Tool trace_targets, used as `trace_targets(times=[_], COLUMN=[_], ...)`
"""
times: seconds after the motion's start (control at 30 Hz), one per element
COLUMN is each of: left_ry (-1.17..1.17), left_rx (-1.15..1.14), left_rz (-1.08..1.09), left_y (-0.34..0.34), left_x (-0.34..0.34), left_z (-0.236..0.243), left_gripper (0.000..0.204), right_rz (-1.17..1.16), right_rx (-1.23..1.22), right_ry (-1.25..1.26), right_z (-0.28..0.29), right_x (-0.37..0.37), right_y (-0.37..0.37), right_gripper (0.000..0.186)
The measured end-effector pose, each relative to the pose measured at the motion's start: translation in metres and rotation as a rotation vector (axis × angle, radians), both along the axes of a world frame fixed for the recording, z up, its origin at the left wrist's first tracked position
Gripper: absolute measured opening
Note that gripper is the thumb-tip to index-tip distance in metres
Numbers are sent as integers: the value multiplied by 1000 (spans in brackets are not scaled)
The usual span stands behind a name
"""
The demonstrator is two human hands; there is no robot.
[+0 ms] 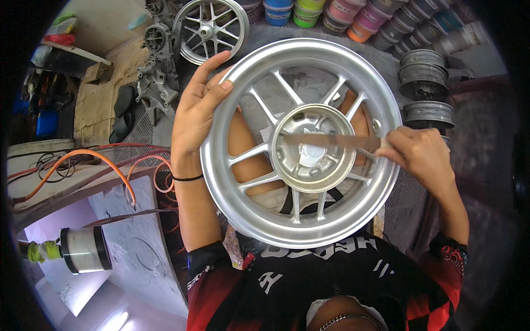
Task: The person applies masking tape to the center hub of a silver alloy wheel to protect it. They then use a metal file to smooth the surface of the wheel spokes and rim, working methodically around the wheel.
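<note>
A silver alloy wheel (301,231) with paired spokes is propped over my lap, its face toward me. My left hand (201,110) grips the rim at the upper left, fingers curled over the edge. My right hand (414,157), at the wheel's right side, is closed on a long, flat brown file-like strip (345,140). The strip reaches leftward across the hub (312,171) and is blurred; whether it touches the metal I cannot tell. A white scrap (309,151) shows on the hub's centre.
Paint tubs (279,12), a second wheel (210,30) and metal castings (154,80) lie beyond. Bare rims (428,113) are stacked at the right. Orange hoses (105,157) cross a ledge on the left, above a cylindrical filter (83,248). Black slippers (121,121) lie nearby.
</note>
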State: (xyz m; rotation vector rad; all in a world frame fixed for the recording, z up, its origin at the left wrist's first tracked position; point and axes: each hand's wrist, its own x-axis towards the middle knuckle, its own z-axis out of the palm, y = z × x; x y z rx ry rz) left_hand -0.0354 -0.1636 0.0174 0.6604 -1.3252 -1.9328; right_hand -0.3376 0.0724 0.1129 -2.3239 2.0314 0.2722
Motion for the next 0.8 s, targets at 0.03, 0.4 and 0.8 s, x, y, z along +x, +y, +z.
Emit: trace_targets(times=[0.03,0.4,0.8], left_ry=[-8,-35,-431], left_rx=[-5,-15,-402], left_rz=[13,34,443], left_y=[0,1,131], left_x=[0,2,44], left_z=[-1,3,-9], left_gripper=[55,56,69], right_rz=[-16,-53,-189], right_rx=[-16,-9,35], right_ry=[10,16,-362], right_z=[5,20,22], right_x=[-2,10,-56], right_y=[-2,-1,4], right_gripper=[39,39,43])
